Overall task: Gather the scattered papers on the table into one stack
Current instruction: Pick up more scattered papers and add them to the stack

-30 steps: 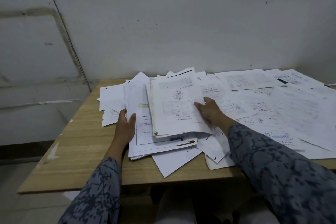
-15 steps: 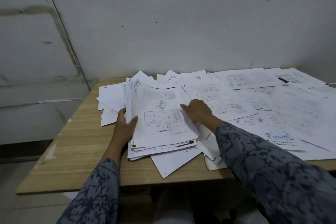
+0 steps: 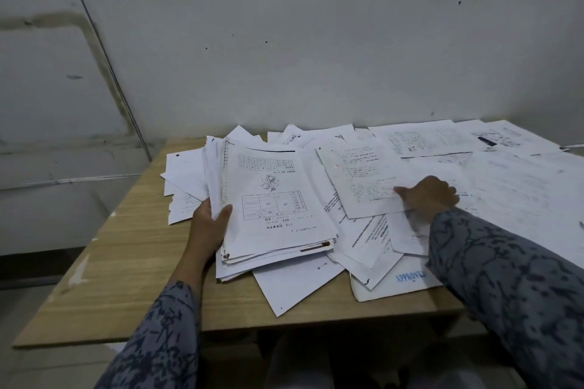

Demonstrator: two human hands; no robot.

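Note:
A thick stack of printed papers lies on the left part of the wooden table. My left hand grips the stack's left edge, thumb on top. To its right, my right hand presses on the lower right corner of a loose printed sheet, fingers closed on its edge. Many more loose sheets cover the table's right half, overlapping one another. A sheet stamped in blue hangs near the front edge.
A grey wall rises right behind the table. A few sheets stick out left of the stack. One blank sheet pokes out under the stack toward the front edge. Bare wood shows at the front left.
My right hand left the top of the stack and moved right onto a loose sheet. The stack settled flatter under my left hand, which stays on its left edge.

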